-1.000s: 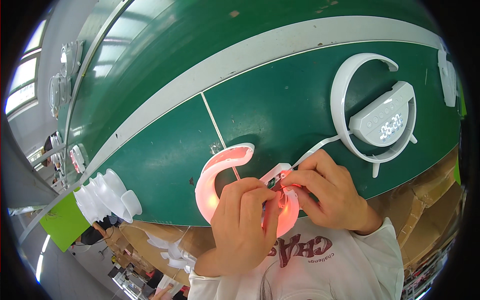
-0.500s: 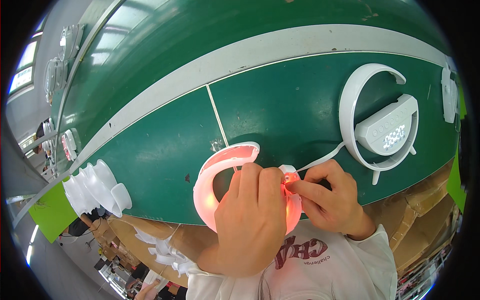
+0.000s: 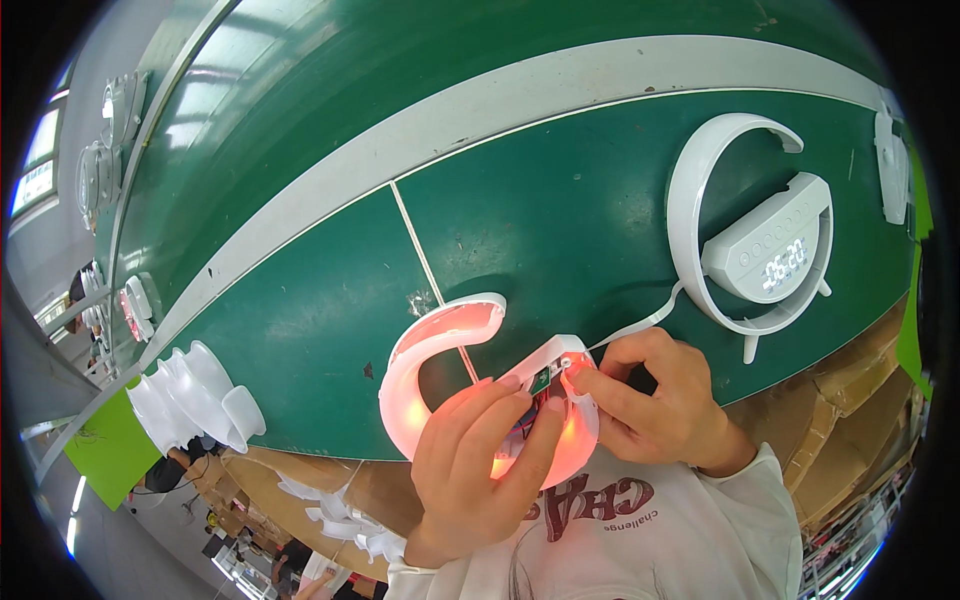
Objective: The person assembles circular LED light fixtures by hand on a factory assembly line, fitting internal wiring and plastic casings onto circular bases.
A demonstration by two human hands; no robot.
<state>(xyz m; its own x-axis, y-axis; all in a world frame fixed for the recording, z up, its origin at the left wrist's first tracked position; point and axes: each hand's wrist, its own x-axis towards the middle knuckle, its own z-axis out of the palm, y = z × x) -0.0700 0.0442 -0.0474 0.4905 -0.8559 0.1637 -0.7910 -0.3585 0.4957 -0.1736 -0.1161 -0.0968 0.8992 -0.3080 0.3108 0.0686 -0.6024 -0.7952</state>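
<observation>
A C-shaped white lamp housing [image 3: 404, 388] glows red and orange at the table's near edge, close to my body. My left hand [image 3: 468, 468] lies across its lower part, gripping it with fingers spread over the opening. Between the fingers show a small green circuit board [image 3: 541, 379] and some thin wires. At the housing's right end, my right hand [image 3: 655, 405] is closed, thumb and forefinger pinched beside a small white fitting; what they pinch is hidden. A flat white cable [image 3: 640, 324] runs from there toward a standing white lamp with a lit clock display [image 3: 690, 200].
Stacked white curved shells [image 3: 195, 397] stand at the left table edge. Another white lamp [image 3: 891, 165] is at the far right. A pale rail [image 3: 560, 85] crosses the green table [image 3: 300, 345]. Cardboard [image 3: 790, 430] and more white parts [image 3: 335, 515] lie below the near edge.
My left hand has shifted down and left, its fingers lifting from the housing's right end and uncovering the circuit board and wires. My right hand stays pinched at the same end.
</observation>
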